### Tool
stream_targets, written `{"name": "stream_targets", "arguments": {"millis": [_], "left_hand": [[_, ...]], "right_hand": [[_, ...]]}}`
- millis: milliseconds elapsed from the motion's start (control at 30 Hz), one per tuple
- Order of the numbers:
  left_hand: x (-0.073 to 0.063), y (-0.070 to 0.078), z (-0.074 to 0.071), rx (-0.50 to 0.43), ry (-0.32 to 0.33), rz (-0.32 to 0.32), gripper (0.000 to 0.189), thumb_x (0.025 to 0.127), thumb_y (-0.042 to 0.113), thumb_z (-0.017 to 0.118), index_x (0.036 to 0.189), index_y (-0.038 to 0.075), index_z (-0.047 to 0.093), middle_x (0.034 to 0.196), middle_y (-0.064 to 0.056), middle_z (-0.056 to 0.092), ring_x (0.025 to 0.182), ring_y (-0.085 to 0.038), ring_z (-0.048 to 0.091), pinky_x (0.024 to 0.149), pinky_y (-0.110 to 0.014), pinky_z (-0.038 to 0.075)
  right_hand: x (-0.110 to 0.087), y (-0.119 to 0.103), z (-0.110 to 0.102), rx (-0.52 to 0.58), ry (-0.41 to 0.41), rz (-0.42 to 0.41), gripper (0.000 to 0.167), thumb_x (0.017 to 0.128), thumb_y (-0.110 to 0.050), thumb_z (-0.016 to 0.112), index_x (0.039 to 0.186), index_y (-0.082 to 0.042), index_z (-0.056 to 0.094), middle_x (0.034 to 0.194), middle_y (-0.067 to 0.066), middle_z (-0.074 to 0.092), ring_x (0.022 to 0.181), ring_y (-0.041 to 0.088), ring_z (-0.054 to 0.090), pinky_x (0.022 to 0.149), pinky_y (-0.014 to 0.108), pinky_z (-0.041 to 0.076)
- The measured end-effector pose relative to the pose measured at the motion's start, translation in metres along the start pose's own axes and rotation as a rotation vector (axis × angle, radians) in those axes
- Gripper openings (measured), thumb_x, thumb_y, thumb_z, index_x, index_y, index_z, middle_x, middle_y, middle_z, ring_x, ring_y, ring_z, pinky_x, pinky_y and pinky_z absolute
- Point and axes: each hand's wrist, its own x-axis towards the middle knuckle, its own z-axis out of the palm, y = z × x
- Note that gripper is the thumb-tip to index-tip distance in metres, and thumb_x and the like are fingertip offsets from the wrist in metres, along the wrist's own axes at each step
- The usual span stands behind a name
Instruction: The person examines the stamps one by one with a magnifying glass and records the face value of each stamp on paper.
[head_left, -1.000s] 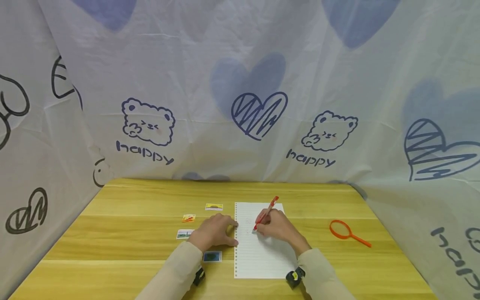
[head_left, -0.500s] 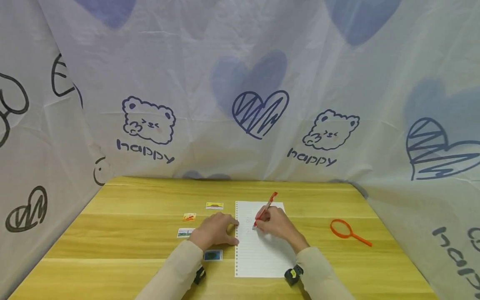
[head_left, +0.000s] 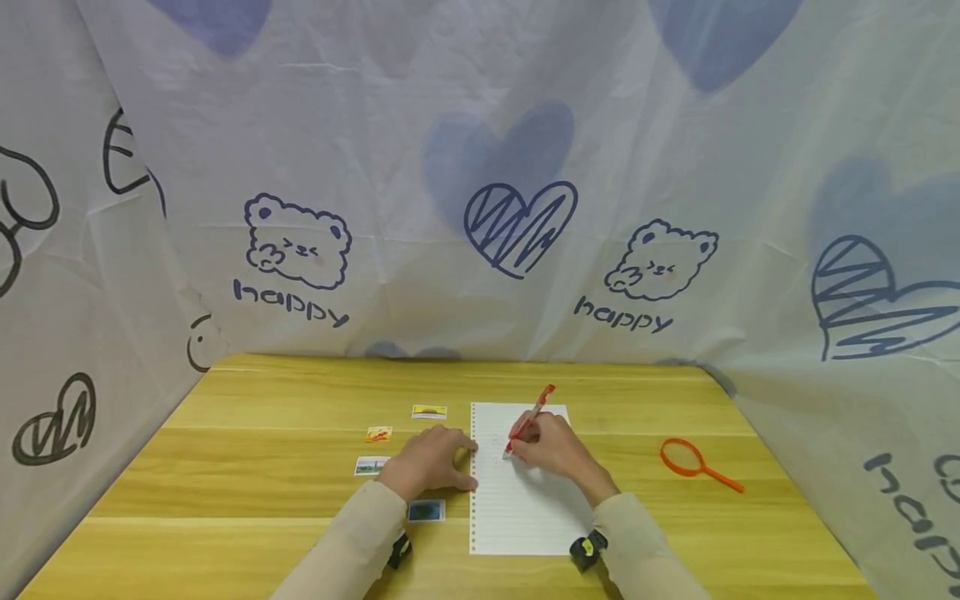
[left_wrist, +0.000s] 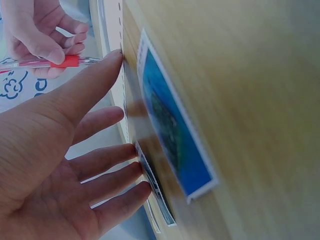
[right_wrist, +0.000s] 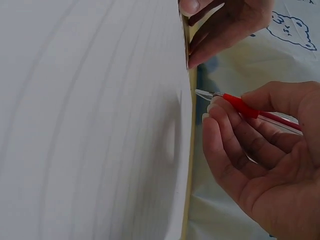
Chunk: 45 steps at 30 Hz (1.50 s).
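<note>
My right hand (head_left: 553,447) pinches a red pen (head_left: 543,398) between thumb and fingers, its tip at the upper left of a lined white sheet (head_left: 525,521). Faint small marks show on the paper near the tip. The left hand (head_left: 426,462) rests with thumb and index fingertip at the sheet's punched left edge, fingers spread. In the left wrist view, a blue stamp (left_wrist: 165,117) with a toothed border lies beside the thumb, and another stamp (left_wrist: 156,187) is by the fingertips. The right wrist view shows the pen's red grip (right_wrist: 241,106) between thumb and fingers.
To the left of the sheet lie a yellow stamp (head_left: 429,412), an orange one and a pale landscape stamp (head_left: 368,467). An orange-rimmed magnifying glass (head_left: 718,478) lies at the right on the wooden table (head_left: 225,500). A printed cloth (head_left: 405,275) hangs behind.
The pen and right hand have shifted slightly up the page, then the tip a little left. The left hand keeps its place at the sheet's edge.
</note>
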Motion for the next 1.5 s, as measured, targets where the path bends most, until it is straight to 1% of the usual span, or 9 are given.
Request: {"name": "stream_targets", "arguments": {"millis": [100,300,533,667,733,967,1133,1233,1500], "left_hand": [[0.0,0.0,0.0,0.001,-0.001,0.0,0.055,0.08,0.036,0.089,0.127,0.012,0.073,0.134,-0.009,0.071,0.123,-0.032,0.065,0.104,-0.052,0.053],[0.0,-0.001,0.001,0.008,0.005,0.004,0.055,0.08,0.036,0.089,0.127,0.012,0.073,0.133,-0.01,0.071,0.123,-0.032,0.065,0.104,-0.052,0.053],[-0.001,-0.001,0.001,-0.001,-0.001,-0.003,0.055,0.081,0.037,0.089,0.128,0.013,0.073,0.136,-0.009,0.07,0.126,-0.033,0.063,0.106,-0.052,0.052],[-0.002,-0.001,0.002,-0.003,0.002,-0.003,0.056,0.081,0.037,0.089,0.129,0.013,0.073,0.137,-0.01,0.069,0.127,-0.034,0.063,0.106,-0.054,0.052],[-0.002,-0.001,0.001,-0.004,0.004,-0.003,0.055,0.081,0.036,0.089,0.128,0.013,0.073,0.136,-0.01,0.069,0.127,-0.035,0.063,0.105,-0.054,0.052],[-0.003,0.0,0.001,-0.004,0.012,0.004,0.055,0.08,0.035,0.089,0.128,0.012,0.073,0.135,-0.01,0.07,0.125,-0.036,0.063,0.103,-0.054,0.053],[-0.002,-0.001,0.001,-0.005,0.018,0.012,0.055,0.08,0.035,0.089,0.127,0.012,0.073,0.135,-0.011,0.07,0.125,-0.036,0.063,0.102,-0.054,0.054],[-0.002,-0.001,0.001,-0.009,0.018,0.013,0.055,0.08,0.035,0.089,0.127,0.011,0.073,0.135,-0.011,0.07,0.125,-0.036,0.063,0.103,-0.054,0.053],[-0.004,0.0,0.0,-0.021,0.009,0.007,0.055,0.081,0.033,0.089,0.128,0.011,0.073,0.136,-0.011,0.069,0.127,-0.037,0.062,0.105,-0.055,0.052]], "right_hand": [[-0.001,-0.001,-0.004,0.002,0.002,-0.018,0.005,0.088,-0.005,0.072,0.093,-0.007,0.072,0.081,0.004,0.075,0.069,0.008,0.064,0.065,0.022,0.054],[-0.005,-0.002,-0.015,0.027,-0.012,-0.089,0.008,0.089,-0.005,0.073,0.097,-0.004,0.071,0.086,0.008,0.074,0.074,0.01,0.064,0.065,0.019,0.054],[-0.012,0.001,-0.026,-0.051,-0.022,-0.144,0.007,0.091,-0.009,0.072,0.098,-0.009,0.071,0.092,0.005,0.076,0.081,0.009,0.066,0.071,0.02,0.055],[-0.016,0.005,-0.034,-0.117,0.009,-0.208,0.005,0.091,-0.008,0.071,0.096,-0.009,0.07,0.09,0.004,0.077,0.08,0.007,0.067,0.072,0.021,0.056],[-0.017,0.007,-0.038,-0.146,0.028,-0.224,0.005,0.091,-0.006,0.071,0.095,-0.009,0.07,0.088,0.004,0.077,0.078,0.007,0.066,0.072,0.021,0.056],[-0.022,0.011,-0.052,-0.205,0.055,-0.231,0.006,0.091,-0.004,0.071,0.094,-0.008,0.07,0.087,0.005,0.076,0.078,0.011,0.067,0.071,0.021,0.056],[-0.024,0.017,-0.06,-0.203,0.071,-0.209,0.009,0.091,0.0,0.071,0.093,-0.009,0.071,0.09,0.008,0.077,0.079,0.013,0.069,0.07,0.021,0.056],[-0.025,0.023,-0.065,-0.199,0.076,-0.197,0.011,0.09,0.002,0.071,0.092,-0.008,0.071,0.09,0.009,0.078,0.078,0.011,0.067,0.07,0.02,0.056],[-0.028,0.037,-0.079,-0.227,0.114,-0.264,0.013,0.085,0.008,0.072,0.088,-0.005,0.071,0.083,0.009,0.075,0.071,0.003,0.059,0.065,0.02,0.053]]}}
